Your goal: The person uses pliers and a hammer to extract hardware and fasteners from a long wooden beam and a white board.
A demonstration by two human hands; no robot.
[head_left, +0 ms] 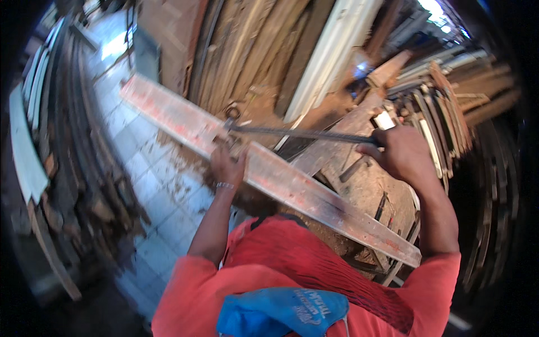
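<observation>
A long wooden plank point(303, 185) with worn whitish-pink paint runs slantwise before me, from the far left to the near right. My right hand point(407, 151) is closed round one end of a dark metal crowbar point(309, 133). The crowbar stretches leftward above the plank, its other end close to the plank's far edge. Just below that end, my left hand point(227, 163) grips the plank, fingers bent over its painted face. Whether those fingers also pinch something small cannot be made out.
Behind the plank is a worn wooden bench point(370, 185) with a short brown cylindrical piece point(353, 168) and a slim dark tool point(381, 206). Upright boards point(252, 50) lean at the back. Long timber point(78, 129) is stacked at left beside a tiled floor point(151, 196); more wood lies right.
</observation>
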